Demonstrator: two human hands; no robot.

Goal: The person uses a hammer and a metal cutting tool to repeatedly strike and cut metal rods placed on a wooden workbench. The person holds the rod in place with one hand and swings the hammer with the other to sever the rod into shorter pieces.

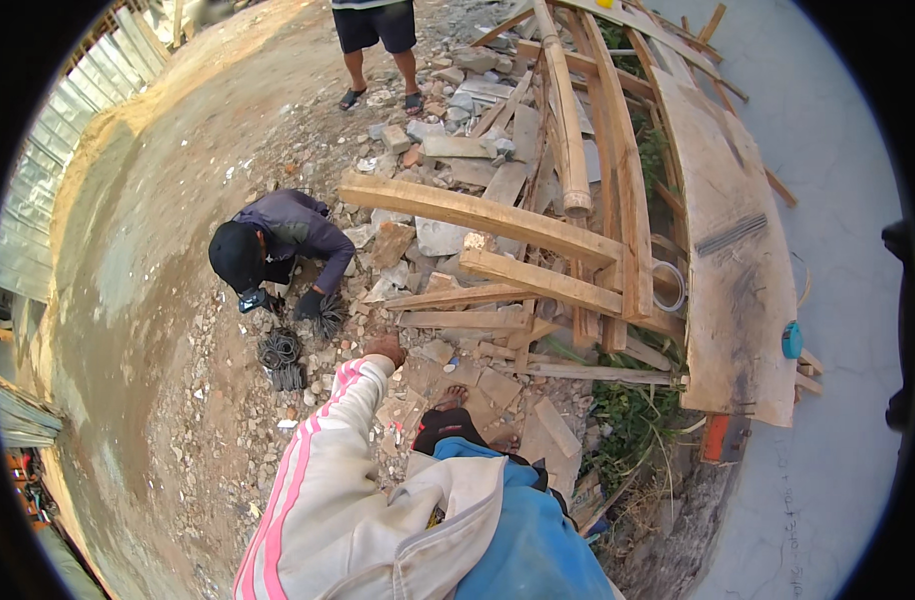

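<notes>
My left hand [386,349] reaches out over the rubble at the end of a white sleeve with pink stripes [308,455]. It looks small and its fingers are hard to make out, so I cannot tell what, if anything, it holds. Nearest to it are the ends of wooden beams and broken stones. A little to the left, coiled bundles of dark grey wire or thin rods [281,350] lie on the ground. A crouching co-worker's gloved hand [309,304] touches another such bundle [328,318]. My right hand does not show.
Wooden beams [478,215] jut out from a timber rack on the right. A worn plank [738,250] carries thin rods [733,234] and a blue tape measure [792,340]. Broken concrete [440,238] covers the ground ahead. Another person [378,30] stands at the far side.
</notes>
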